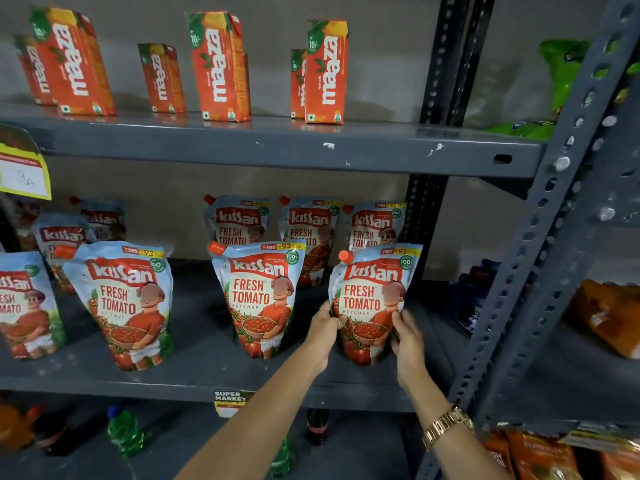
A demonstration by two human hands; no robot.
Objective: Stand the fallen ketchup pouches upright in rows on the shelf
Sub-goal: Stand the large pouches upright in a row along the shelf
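Several Kissan ketchup pouches stand upright in rows on the grey middle shelf [207, 382]. The front right pouch [372, 296] is upright, and both my hands hold it by its lower sides. My left hand [325, 332] grips its left edge, my right hand [408, 341] its right edge. To its left stand a front middle pouch [258, 296] and a front left pouch [126, 303]. Three more pouches [308, 230] line up behind them, and others stand at the far left [24, 306].
Orange Maaza juice cartons [221, 67] stand on the shelf above. A perforated grey upright post [540, 244] bounds the shelf on the right, with snack packs [606, 313] beyond it. Bottles [124, 431] stand on the shelf below. A yellow price tag [22, 171] hangs at left.
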